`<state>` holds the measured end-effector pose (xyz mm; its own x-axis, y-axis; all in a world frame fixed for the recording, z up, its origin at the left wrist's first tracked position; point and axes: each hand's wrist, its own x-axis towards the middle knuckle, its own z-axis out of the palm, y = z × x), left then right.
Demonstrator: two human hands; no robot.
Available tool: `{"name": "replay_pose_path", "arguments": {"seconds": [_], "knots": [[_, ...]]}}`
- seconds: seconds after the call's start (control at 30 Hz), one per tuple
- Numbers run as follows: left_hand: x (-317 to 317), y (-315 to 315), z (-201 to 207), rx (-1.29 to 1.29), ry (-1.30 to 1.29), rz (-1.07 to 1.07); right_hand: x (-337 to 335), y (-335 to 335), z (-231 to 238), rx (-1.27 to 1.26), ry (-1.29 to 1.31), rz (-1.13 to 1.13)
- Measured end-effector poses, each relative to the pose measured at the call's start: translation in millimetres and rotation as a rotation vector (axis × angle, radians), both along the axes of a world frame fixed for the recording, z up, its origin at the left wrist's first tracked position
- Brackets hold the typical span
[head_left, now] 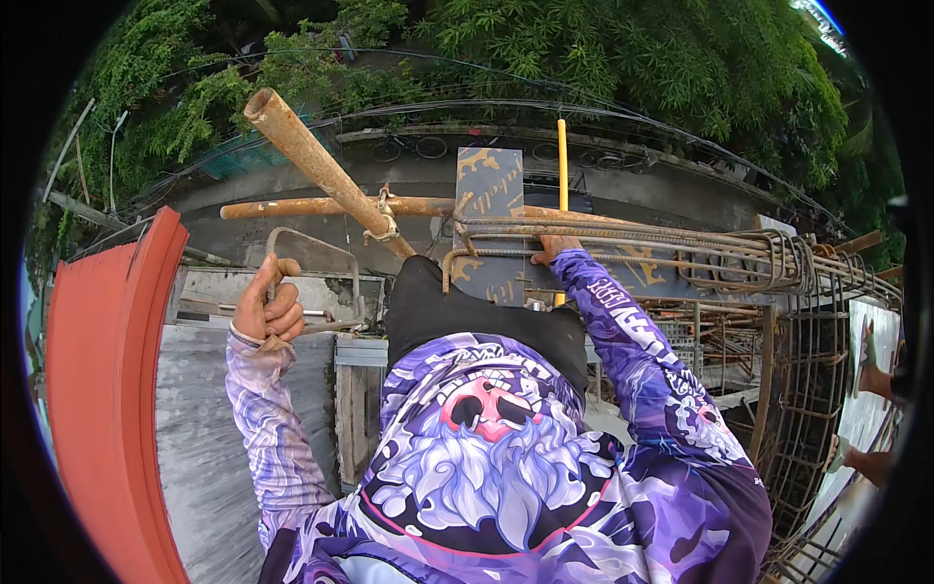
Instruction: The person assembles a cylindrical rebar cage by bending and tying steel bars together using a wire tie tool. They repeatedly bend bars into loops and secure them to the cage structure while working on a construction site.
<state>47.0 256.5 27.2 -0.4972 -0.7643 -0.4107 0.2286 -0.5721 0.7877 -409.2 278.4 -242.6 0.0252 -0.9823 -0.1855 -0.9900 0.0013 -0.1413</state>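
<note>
My left hand [268, 307] is closed around one side of a bent steel stirrup [321, 241], a thin rectangular loop held up at the left. Long ribbed reinforcing bars [623, 232] with hooked ends run across to the right in front of me. My right hand [556, 247] grips these bars near their hooked ends, its fingers partly hidden among them. Under the bars lies a dark board [491, 185] with tan markings. Farther along the bars, several stirrups [783, 261] hang bunched together.
A rusty pipe [321, 165] slants up, tied to a horizontal pipe [282, 208]. A yellow pole [562, 165] stands beyond the bars. Red roof trim [117, 389] edges the left; a rebar cage [812, 380] is at right, near another person's bare limbs [871, 465]. A street lies far below.
</note>
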Motion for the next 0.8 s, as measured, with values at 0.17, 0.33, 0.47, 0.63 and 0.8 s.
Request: {"name": "replay_pose_path", "arguments": {"seconds": [0.17, 0.33, 0.47, 0.63, 0.8], "knots": [[-19, 0, -8, 0.028, -0.014, -0.007, -5, -4, -3, 0.075, -0.02, 0.036], [-51, -22, -31, -0.043, -0.171, -0.096, -6, -3, -5, 0.049, -0.021, 0.001], [-74, -52, -50, -0.169, -0.347, -0.166, 2, 4, 15, 0.03, -0.103, -0.064], [-99, -99, -78, -0.377, -0.336, -0.131, 3, 14, 17, -0.084, -0.124, -0.061], [-121, -135, -107, -0.464, -0.373, -0.173, 2, 14, 30, -0.185, -0.073, -0.112]]}}
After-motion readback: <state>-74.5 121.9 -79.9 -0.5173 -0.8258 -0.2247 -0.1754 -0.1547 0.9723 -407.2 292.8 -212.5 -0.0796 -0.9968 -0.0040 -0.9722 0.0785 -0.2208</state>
